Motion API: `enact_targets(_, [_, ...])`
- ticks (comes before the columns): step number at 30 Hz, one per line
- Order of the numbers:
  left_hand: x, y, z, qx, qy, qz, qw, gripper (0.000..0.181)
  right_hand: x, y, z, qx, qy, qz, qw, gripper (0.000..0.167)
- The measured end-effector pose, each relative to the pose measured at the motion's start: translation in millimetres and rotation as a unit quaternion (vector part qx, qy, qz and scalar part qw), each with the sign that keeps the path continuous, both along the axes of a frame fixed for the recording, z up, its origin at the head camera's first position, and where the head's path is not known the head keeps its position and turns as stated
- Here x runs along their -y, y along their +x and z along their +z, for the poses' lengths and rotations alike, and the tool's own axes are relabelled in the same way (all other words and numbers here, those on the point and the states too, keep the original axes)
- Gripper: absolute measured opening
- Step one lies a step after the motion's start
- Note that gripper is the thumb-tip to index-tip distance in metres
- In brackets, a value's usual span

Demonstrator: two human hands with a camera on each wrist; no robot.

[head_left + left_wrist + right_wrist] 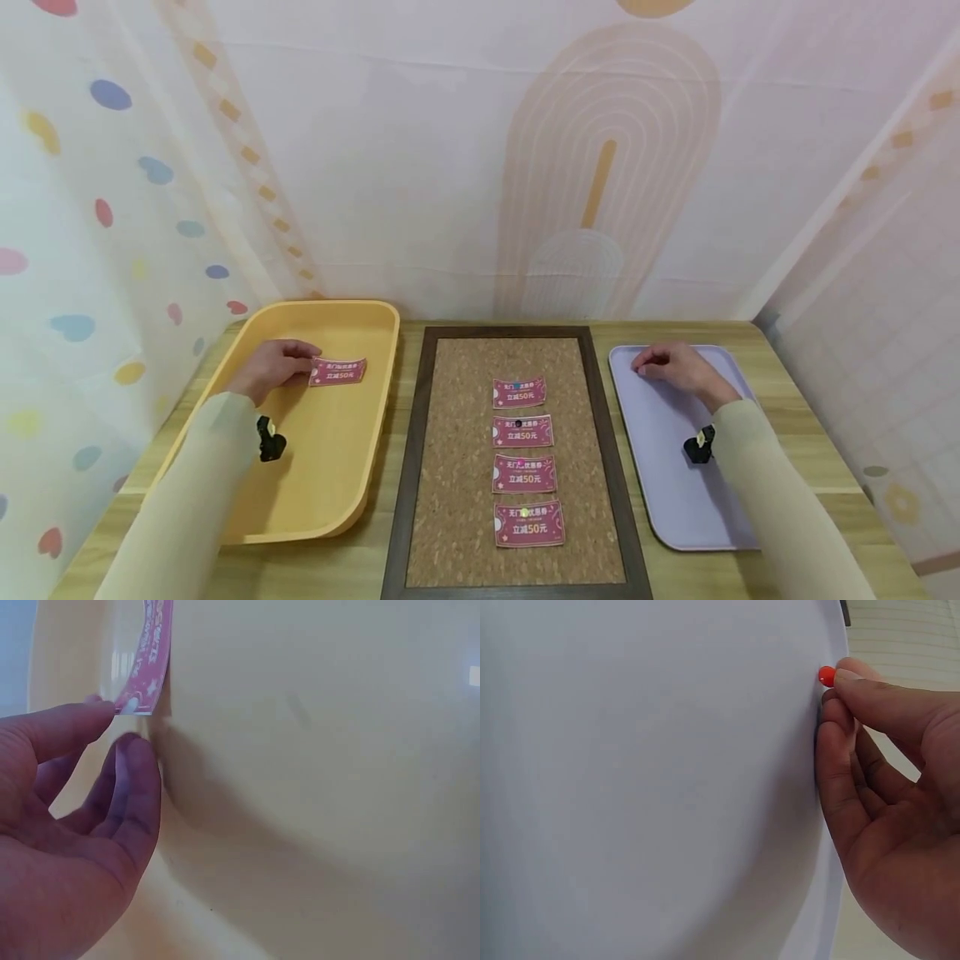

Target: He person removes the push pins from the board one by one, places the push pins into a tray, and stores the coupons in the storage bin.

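Pink coupon (338,373) is pinched by the left hand (273,367), a small orange-red piece (826,676) by the right hand (681,369).

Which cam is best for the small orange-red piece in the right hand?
Right wrist: the orange-red piece shows close up, pinched by the right hand, its round end exposed. Head view shows that hand over the lilac tray, but the piece can't be made out. Left wrist doesn't show it.
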State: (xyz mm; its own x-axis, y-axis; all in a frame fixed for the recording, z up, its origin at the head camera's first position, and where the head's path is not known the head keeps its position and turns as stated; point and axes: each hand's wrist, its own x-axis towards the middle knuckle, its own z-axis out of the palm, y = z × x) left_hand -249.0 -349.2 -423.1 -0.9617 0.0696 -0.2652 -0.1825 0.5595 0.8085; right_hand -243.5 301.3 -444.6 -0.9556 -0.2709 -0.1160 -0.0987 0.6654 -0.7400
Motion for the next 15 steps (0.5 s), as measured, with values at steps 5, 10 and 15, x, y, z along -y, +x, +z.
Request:
enact_targets(5, [-3.9, 6.4, 9.4, -0.059, -0.011, -0.008, 0.9982, 0.036, -0.6, 3.5, 4.1, -0.014, 0.023, 0.008, 0.9996, 0.018])
enact_targets(10, [-17.1, 8.9, 24.4, -0.109, -0.017, 0.004, 0.9939, 0.037, -2.7, 9.9, 13.2, -0.01, 0.005, -0.005, 0.9999, 0.029])
enact_targets(15, [-30.0, 16.3, 37.5, -0.144, 0.007, 0.023, 0.9893, 0.042, 3.6, 17.3, 23.2, -0.016, -0.039, -0.008, 0.9991, 0.033])
